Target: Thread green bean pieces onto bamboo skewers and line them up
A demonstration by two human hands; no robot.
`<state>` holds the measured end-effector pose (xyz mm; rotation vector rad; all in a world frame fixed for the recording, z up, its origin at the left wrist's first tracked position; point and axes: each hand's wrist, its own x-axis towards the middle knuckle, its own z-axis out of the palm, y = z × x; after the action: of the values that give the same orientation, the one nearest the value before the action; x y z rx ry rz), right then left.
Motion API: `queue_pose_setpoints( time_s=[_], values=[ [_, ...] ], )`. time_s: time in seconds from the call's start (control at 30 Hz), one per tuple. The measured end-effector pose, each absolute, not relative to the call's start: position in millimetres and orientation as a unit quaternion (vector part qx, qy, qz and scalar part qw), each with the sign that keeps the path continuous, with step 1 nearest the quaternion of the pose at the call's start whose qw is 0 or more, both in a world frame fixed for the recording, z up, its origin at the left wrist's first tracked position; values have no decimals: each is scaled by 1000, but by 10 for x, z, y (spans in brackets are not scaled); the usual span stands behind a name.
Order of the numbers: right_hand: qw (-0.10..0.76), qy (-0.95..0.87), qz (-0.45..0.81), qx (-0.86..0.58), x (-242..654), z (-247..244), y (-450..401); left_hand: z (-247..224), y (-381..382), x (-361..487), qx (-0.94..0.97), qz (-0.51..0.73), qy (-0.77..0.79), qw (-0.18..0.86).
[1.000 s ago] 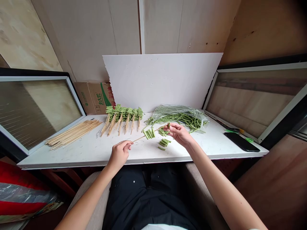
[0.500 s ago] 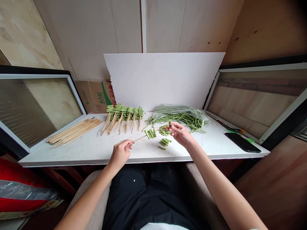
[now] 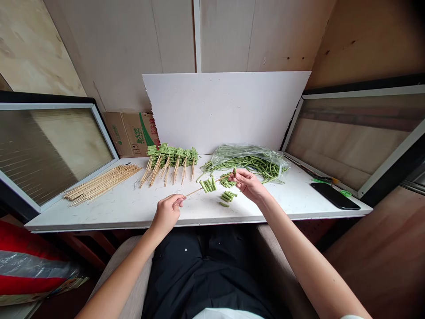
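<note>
My left hand [image 3: 169, 212] is closed on the rear end of a bamboo skewer [image 3: 193, 192], which slants up to the right above the table. Several short cut green bean pieces [image 3: 209, 184] sit side by side along the skewer. At its far end, my right hand [image 3: 247, 184] pinches one more bean piece [image 3: 234, 171] against or near the tip; whether the tip has pierced it I cannot tell. Below the skewer lie loose cut pieces [image 3: 228, 195] on the white table [image 3: 133, 210]. Another small pile of cut pieces [image 3: 227, 180] is partly hidden behind the skewer and my right hand.
Finished bean skewers [image 3: 171, 155] are stacked at the back left, beside bare skewers [image 3: 102, 182]. Long green beans [image 3: 259, 166] lie in a clear plastic bag at the back right. A black phone [image 3: 335, 196] rests near the right edge. A cardboard box [image 3: 128, 133] stands behind.
Almost nothing differs. Both hands keep their hold on the skewer and the bean piece, and the whole view has shifted very slightly.
</note>
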<state>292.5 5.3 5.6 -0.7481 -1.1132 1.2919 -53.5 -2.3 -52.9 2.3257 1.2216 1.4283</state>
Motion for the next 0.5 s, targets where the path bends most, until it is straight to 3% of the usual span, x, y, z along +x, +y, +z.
queue_pose_setpoints(
  time_s=[0.5],
  values=[
    [608,-481,540,-328,2909,7,81,-545,-20,-542,772,474,416,72]
  ],
)
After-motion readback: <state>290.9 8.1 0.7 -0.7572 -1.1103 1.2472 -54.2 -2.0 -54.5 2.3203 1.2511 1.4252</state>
